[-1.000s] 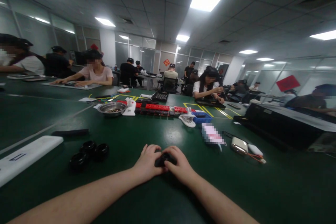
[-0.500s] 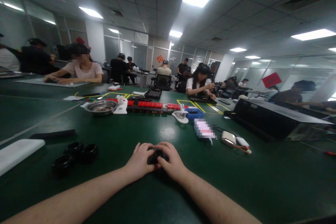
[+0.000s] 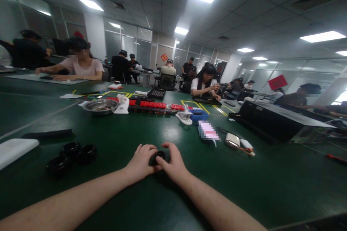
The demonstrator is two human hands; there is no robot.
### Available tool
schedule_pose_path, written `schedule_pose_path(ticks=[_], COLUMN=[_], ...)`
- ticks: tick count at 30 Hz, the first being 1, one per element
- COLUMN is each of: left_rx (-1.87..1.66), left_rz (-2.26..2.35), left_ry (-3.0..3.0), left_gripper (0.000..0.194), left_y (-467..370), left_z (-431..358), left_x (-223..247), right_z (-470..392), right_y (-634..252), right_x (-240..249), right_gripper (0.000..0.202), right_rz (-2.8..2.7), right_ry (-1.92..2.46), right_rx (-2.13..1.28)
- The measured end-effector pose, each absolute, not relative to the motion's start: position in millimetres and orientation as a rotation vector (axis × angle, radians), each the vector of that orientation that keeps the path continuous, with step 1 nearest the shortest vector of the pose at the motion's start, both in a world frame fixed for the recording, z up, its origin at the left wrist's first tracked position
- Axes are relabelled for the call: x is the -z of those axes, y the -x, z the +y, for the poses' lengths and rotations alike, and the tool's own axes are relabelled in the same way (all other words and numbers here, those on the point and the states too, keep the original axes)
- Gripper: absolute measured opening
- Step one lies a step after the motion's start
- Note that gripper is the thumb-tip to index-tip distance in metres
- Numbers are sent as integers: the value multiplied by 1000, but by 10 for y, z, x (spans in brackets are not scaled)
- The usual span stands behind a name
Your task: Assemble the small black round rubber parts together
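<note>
Low over the green table, my left hand (image 3: 141, 160) curls its fingers around a small black ring-shaped piece (image 3: 161, 154). My right hand (image 3: 175, 164) is on the other side of that piece, its thumb laid on it and its index finger raised and bent away. The hands partly hide the piece, so its exact kind does not show. Off to the left of my hands, three larger glossy black rings (image 3: 86, 153) lie close together. Behind them is a black strip (image 3: 47, 134), and a white slab-like object (image 3: 16, 151) is at the left edge.
Further back stand a metal bowl (image 3: 100, 107) with small parts, red strips (image 3: 151, 104), white clamps (image 3: 184, 115) and a blue bin (image 3: 198, 115). To the right are a power bank (image 3: 232, 141) with cable and a large black case (image 3: 282, 121). Co-workers sit across the table.
My right index finger has lifted away from the black ring-shaped piece, showing more of it. The view has shifted slightly; the other table objects appear unmoved.
</note>
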State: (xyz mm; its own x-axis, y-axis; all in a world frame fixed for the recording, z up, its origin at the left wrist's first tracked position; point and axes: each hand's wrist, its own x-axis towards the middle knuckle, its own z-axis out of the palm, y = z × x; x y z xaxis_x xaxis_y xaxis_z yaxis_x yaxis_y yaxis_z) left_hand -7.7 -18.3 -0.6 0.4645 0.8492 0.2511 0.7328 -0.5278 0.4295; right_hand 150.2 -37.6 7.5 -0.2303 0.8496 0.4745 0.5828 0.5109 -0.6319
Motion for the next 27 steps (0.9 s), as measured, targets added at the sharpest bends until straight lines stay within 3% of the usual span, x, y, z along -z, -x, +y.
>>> schedule_pose_path(ticks=[4, 10, 17, 27], left_rx=[-665, -643, -531, -576], left_rz=[1374, 1421, 1603, 1917], left_ry=[-2428, -2392, -2276, -2078], left_gripper=[29, 30, 31, 32], left_y=[82, 65, 246, 1387], left_z=[-177, -167, -293, -1103], left_x=[-18, -45, -183, -64], right_z=[-346, -331, -205, -178], right_y=[-1486, -1533, -1628, -1613], right_x=[-58, -66, -4, 46], right_gripper=[16, 41, 36, 34], right_rz=[-1919, -1921, -1873, -1957], right_ry=[1190, 1130, 1182, 1244], right_rx=[-423, -469, -469, -452])
